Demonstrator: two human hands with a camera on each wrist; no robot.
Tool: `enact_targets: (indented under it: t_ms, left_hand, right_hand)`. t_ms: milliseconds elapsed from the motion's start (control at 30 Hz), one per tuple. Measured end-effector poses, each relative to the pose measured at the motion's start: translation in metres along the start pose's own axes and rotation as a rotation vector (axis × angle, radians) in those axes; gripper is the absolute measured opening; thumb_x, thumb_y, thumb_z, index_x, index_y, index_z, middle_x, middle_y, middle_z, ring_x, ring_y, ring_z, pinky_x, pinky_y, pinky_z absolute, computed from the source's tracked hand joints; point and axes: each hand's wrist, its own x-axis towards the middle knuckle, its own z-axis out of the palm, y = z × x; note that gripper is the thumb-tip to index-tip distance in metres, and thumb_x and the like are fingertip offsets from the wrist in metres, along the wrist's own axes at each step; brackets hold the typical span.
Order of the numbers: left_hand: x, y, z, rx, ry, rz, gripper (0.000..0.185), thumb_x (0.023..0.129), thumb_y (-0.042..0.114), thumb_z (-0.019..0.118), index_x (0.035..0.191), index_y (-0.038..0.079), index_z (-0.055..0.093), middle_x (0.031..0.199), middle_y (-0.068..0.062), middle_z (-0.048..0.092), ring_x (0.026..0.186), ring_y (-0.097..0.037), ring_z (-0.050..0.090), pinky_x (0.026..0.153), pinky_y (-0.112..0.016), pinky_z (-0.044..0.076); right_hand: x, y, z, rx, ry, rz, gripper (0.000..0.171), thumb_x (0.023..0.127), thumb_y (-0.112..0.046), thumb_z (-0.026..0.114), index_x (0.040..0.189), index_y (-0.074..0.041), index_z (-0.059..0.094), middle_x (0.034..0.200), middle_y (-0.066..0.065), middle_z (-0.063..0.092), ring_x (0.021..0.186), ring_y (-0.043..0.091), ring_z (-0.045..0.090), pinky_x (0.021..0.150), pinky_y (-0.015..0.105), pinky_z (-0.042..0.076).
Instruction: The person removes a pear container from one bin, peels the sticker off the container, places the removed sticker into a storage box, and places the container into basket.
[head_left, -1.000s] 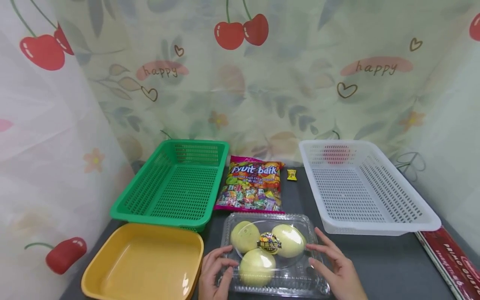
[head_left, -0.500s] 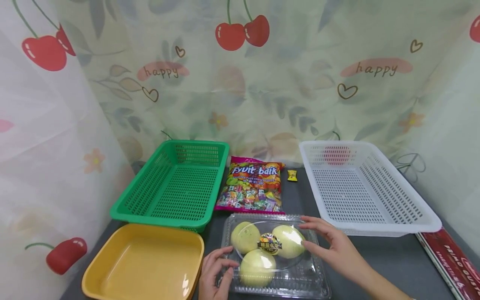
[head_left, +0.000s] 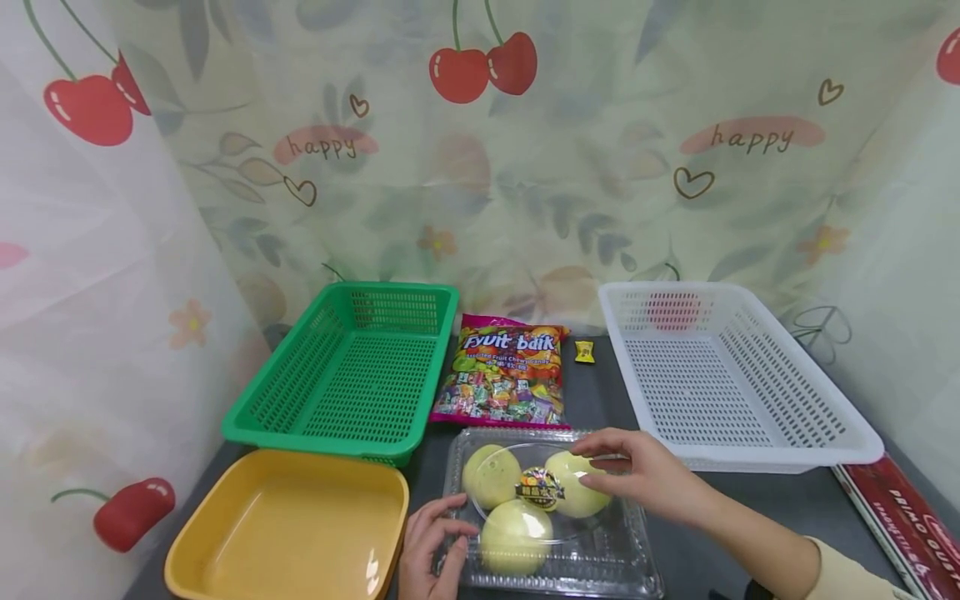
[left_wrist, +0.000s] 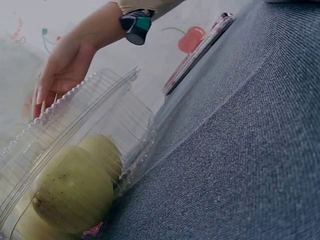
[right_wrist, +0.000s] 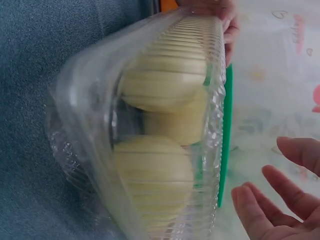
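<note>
A clear plastic fruit box (head_left: 577,554) with a ridged rim holds 3 round, pale yellow-green fruits (head_left: 516,537); a round label (head_left: 539,489) shows on top. At the box's left side, my left hand (head_left: 433,546) rests with fingers on the lid's edge and thumb near the front. My right hand (head_left: 637,471) is over the lid's far right part, fingers stretched out, holding nothing. In the right wrist view, the fingers (right_wrist: 285,200) stand apart from the lid. Through the clear wall in the left wrist view, the fruits (left_wrist: 75,187) lie together.
Left of the box stand a yellow basin (head_left: 292,525) and a green basket (head_left: 360,383). Behind it lie a candy bag (head_left: 506,375) and a small yellow wrapped candy (head_left: 584,352). A white basket (head_left: 705,383) stands at right, by a red spaghetti pack (head_left: 900,517).
My right hand has left the box's right edge and moved left and away from me over the lid. The left hand and the box have stayed in place.
</note>
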Motion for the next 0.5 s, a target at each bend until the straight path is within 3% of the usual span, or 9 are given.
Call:
enact_targets:
  t_ms: [67, 167, 500]
  left_hand:
    - [0.000, 0.000, 0.000, 0.002, -0.006, -0.009, 0.034, 0.073, -0.003, 0.065, 0.075, 0.030, 0.064, 0.107, 0.011, 0.064, 0.105, -0.006, 0.050, 0.089, -0.024, 0.038]
    - [0.000, 0.001, -0.001, 0.005, -0.018, -0.023, 0.033, 0.074, -0.003, 0.065, 0.075, 0.031, 0.064, 0.107, 0.012, 0.064, 0.105, -0.005, 0.050, 0.089, -0.025, 0.038]
    - [0.000, -0.001, 0.000, 0.005, -0.006, -0.002, 0.033, 0.073, -0.004, 0.065, 0.074, 0.030, 0.064, 0.107, 0.012, 0.064, 0.106, -0.005, 0.050, 0.090, -0.024, 0.038]
  right_hand:
    - [0.005, -0.002, -0.001, 0.028, -0.017, 0.026, 0.036, 0.087, -0.015, 0.065, 0.112, 0.009, 0.059, 0.115, 0.026, 0.059, 0.108, 0.039, 0.057, 0.085, 0.029, 0.053]
    - [0.010, -0.004, -0.001, 0.041, -0.029, 0.064, 0.035, 0.086, -0.016, 0.066, 0.111, 0.008, 0.061, 0.113, 0.025, 0.061, 0.105, 0.040, 0.059, 0.077, 0.022, 0.053]
    - [0.024, -0.004, -0.002, -0.040, -0.081, 0.064, 0.031, 0.083, -0.016, 0.069, 0.104, 0.006, 0.064, 0.103, 0.020, 0.067, 0.094, 0.025, 0.065, 0.077, 0.020, 0.051]
